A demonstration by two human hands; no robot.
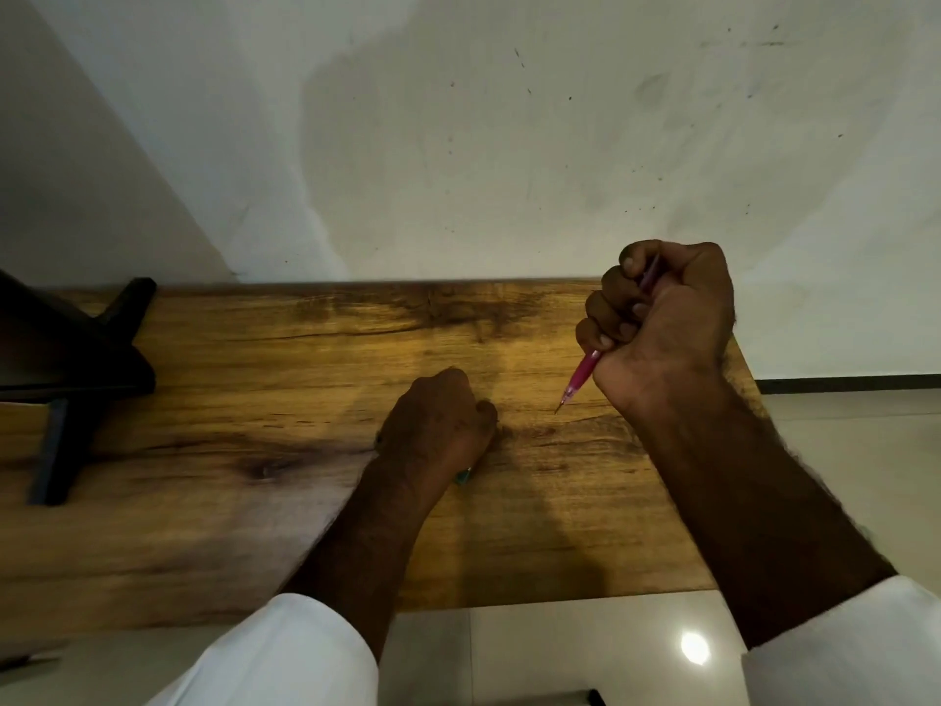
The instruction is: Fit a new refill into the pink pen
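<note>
The pink pen (pixel 580 377) is gripped in my right hand (pixel 667 318), which is raised above the right part of the wooden table (pixel 254 379). The pen's tip points down and to the left, its upper end runs up through my fist near the thumb. My left hand (pixel 438 425) rests as a closed fist on the table's middle. A small teal object (pixel 463 476) peeks out under that fist; I cannot tell what it is. No separate refill is visible.
A black stand (pixel 86 369) sits at the table's left end. A white wall rises behind the table. Glossy floor tiles (pixel 560 644) lie below the near edge, and the table ends just right of my right hand.
</note>
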